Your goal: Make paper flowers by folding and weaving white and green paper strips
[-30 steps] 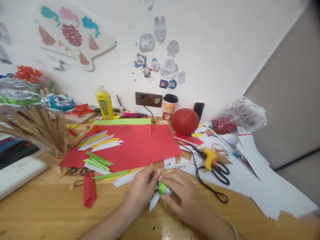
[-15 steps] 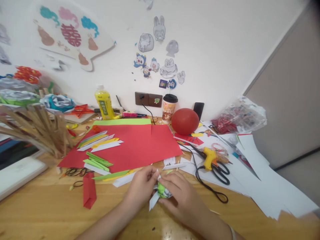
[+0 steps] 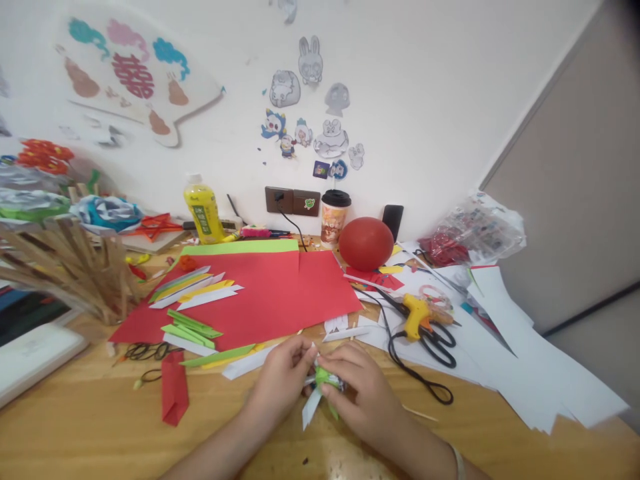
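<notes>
Between my hands, just above the wooden table, is a small green and white folded paper piece with a white strip end sticking out toward me. My left hand pinches a white tip of it between thumb and forefinger. From the other side, my right hand wraps its fingers and thumb around the green part. Part of the paper is hidden behind the fingers. Left of my hands lie folded strips: a white strip, a long green strip and several short green strips.
A large red paper sheet spreads behind my hands, bearing more folded strips. Rightward lie a yellow glue gun, black-handled scissors and white paper. A red balloon, cup and bottle stand behind.
My fingers have shifted slightly on the paper piece. It has turned a little, its white end pointing more toward me, and a green tip now shows below. The camera view has shifted slightly.
</notes>
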A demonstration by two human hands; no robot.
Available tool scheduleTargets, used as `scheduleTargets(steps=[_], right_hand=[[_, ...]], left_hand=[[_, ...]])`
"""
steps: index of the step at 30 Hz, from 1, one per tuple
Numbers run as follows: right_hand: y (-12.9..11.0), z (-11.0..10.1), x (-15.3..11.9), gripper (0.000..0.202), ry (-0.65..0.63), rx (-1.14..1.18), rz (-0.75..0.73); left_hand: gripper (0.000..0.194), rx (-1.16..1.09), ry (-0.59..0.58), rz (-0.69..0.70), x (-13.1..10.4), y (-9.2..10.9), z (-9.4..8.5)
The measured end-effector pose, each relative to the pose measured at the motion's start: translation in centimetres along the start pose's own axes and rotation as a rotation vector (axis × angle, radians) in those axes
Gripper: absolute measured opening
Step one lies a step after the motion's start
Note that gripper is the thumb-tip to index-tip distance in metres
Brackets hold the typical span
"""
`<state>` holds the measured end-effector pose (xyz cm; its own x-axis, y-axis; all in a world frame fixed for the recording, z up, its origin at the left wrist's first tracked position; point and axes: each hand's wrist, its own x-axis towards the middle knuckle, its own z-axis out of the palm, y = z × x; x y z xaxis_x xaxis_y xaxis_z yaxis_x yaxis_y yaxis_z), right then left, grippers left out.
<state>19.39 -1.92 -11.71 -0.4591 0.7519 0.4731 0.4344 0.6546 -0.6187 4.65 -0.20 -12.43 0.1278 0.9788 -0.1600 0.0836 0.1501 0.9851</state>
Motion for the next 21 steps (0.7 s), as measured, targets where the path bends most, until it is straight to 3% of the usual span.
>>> scheduleTargets(steps=[3,7,10,13,15,18,21], right_hand=[[0.1,-1.1,0.1,0.032,0.092,0.006,0.013],[0.9,-1.7,0.1,0.022,0.411,-0.028,0.156],[1.4,-1.1,0.5,0.022,0.404,0.159,0.366],[1.4,-0.6,1.1,0.028,0.317,0.507,0.483],[1.2,-0.7,1.5,0.031,0.359,0.635,0.493],[1.1,-1.3,1.7,0.031,0.426,0.644,0.503],[1.1,-2.0,1.6,0.026,0.354,0.601,0.513]], left_hand=[[0.029,-0.089,0.053,0.026,0.0,0.6,-0.1],[0.032,-0.291,0.21,0.033,-0.1,1.1,-0.2],[0.035,-0.403,0.277,0.056,0.0,1.2,-0.3],[0.032,-0.433,0.21,0.067,-0.1,0.9,-0.1],[0.03,-0.357,0.111,0.076,-0.2,0.5,0.2],[0.023,-0.122,0.025,0.109,-0.2,-0.3,0.5],[0.011,-0.004,-0.031,0.117,0.2,-1.1,0.1]])
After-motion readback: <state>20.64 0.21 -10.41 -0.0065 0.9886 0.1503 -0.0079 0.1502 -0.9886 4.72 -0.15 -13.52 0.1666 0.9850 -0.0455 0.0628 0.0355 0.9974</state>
